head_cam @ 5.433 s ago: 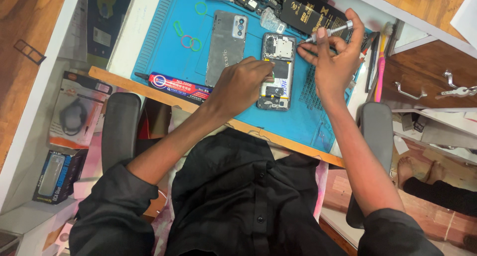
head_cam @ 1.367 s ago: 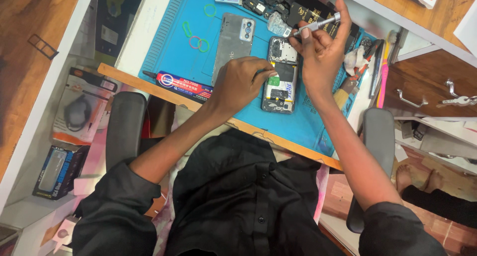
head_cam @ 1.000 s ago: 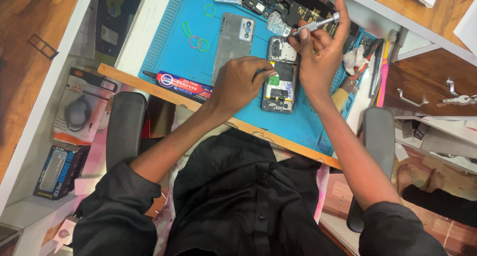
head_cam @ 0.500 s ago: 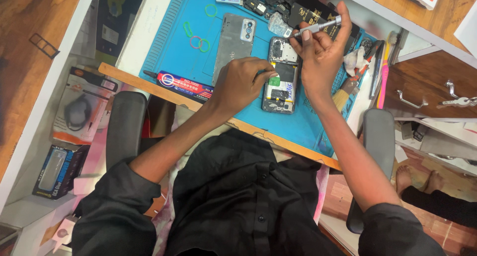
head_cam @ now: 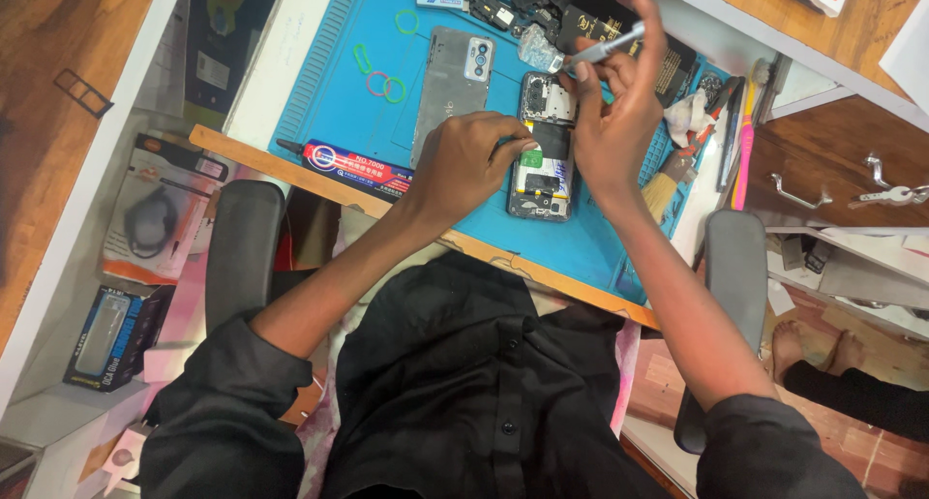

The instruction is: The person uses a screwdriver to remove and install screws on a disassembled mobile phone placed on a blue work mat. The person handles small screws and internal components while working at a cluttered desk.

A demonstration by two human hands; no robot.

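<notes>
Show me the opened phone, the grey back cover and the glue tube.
opened phone (head_cam: 541,181), head view, lower board area.
grey back cover (head_cam: 451,88), head view, its flat middle.
glue tube (head_cam: 356,166), head view, red label.

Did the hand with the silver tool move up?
Yes. The right hand with the silver tool has lifted from the opened phone toward the mat's far edge.

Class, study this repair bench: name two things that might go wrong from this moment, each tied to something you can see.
1. The opened phone lies with its inner parts bare under the left hand; a slip might scratch or strain them.
2. The right hand holds a silver tool above the phone; if dropped, it may strike the board.
</notes>
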